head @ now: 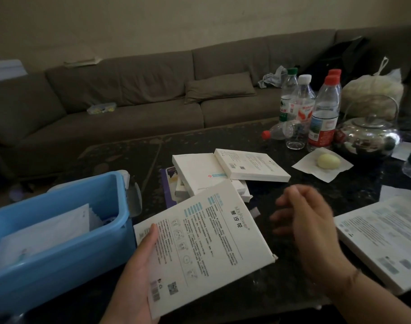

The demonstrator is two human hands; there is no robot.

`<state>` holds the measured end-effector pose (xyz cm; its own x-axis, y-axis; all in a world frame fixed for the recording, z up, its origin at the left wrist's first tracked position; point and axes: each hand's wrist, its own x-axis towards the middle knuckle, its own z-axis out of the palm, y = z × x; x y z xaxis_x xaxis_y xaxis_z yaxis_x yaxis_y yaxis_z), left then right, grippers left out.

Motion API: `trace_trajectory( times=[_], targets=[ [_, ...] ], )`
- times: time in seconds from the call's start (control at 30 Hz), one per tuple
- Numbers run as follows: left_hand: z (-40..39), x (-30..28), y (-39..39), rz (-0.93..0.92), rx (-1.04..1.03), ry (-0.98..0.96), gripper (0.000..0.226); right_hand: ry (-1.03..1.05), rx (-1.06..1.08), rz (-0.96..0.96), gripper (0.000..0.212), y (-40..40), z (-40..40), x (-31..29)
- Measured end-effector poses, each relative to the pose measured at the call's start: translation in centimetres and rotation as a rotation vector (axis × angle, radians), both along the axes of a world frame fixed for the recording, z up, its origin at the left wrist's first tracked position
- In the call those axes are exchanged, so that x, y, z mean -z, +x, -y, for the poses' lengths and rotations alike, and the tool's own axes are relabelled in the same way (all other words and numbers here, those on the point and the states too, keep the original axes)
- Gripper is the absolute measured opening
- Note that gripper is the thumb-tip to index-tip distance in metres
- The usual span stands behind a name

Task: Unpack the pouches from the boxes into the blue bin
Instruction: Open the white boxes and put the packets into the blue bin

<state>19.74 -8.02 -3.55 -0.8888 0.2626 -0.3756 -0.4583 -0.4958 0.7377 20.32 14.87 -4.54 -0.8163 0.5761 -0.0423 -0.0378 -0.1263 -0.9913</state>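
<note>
1. White box gripped along its edge by left hand, thumb on top, printed back up, probably for opening.
2. Right hand blurred, fingers loose, holding nothing (reaching in?).
3. Pouches already stand in blue bin; box stack waits beyond.

A flat white box, printed side up and tilted, is lying in the left hand. Left of that hand, an open blue bin is holding white pouches leaning inside. Beyond the hand, more white boxes are sitting stacked unevenly. Another box is lying right of the right hand.
</note>
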Motion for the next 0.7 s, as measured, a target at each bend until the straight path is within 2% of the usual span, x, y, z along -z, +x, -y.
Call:
trace_trajectory(
  times=[0.03, 0.1, 0.17, 0.27, 0.33, 0.57, 0.7],
  targets=[
    [1.1, -1.1, 0.2, 0.040, 0.054, -0.012, 0.036, 0.172, 0.047, -0.104, 0.023, 0.5, 0.0, -0.6],
    [0.4, -0.9, -0.1, 0.018, -0.005, -0.047, 0.038, 0.453, 0.023, -0.261, 0.030, 1.9, 0.1, -1.5],
    [0.7, -0.2, -0.4, 0.060, -0.034, -0.090, 0.037, 0.538, -0.148, -0.231, 0.035, 2.9, 0.3, -2.0],
    [0.8, 0.4, -0.3, 0.006, -0.018, -0.079, 0.036, 0.528, -0.431, 0.018, 0.041, 3.2, 0.4, -2.2],
    [0.7, 0.3, -0.3, 0.019, -0.005, -0.105, 0.035, 0.514, -0.508, 0.100, 0.040, 3.1, 0.2, -2.2],
    [0.9, 0.6, -0.3, 0.021, -0.013, -0.167, 0.033, 0.317, -0.496, 0.094, 0.019, 2.7, 0.2, -1.7],
    [0.7, 0.7, -0.5, 0.033, -0.025, -0.175, 0.032, 0.065, -0.486, 0.045, 0.014, 2.6, 0.3, -2.0]
  ],
)
